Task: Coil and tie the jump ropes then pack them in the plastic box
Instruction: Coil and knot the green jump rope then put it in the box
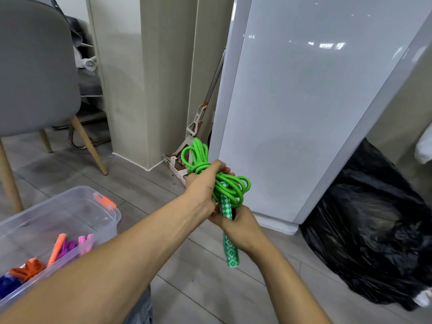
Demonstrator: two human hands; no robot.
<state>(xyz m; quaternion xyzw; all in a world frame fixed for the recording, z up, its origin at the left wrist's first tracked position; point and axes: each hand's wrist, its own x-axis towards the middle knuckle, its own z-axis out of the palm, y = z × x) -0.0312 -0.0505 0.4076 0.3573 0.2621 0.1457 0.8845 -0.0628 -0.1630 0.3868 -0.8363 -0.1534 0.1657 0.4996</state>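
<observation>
**Head view: two hands hold a bundled green jump rope beside a plastic box**

Just below the middle of the picture, toward 6 o'clock, both hands meet in the air above a grey floor (198, 288). The left hand (204, 190) reaches in from 8 o'clock, and its fingers are curled around a bright green jump rope (222, 183) gathered into loose loops. Some loops stick up toward 12 o'clock and others bulge out toward 3 o'clock. The right hand (242, 226), coming from 5 o'clock, is wrapped around a green-and-white patterned handle (231, 252). The handle's end pokes out below the fist.

At 8 o'clock, well apart from the hands, a clear plastic box (106, 222) with an orange latch (105, 201) sits on the floor. Inside it lie an orange rope (28, 270), a purple rope (67, 246), a blue rope (7, 284) and pink handles (85, 242).

A grey chair (35, 66) fills 10 o'clock. A mop (205, 108) leans near the centre, a glossy white panel (304, 113) stands at 2 o'clock, and a black bag (374, 230) sits at 4 o'clock.
</observation>
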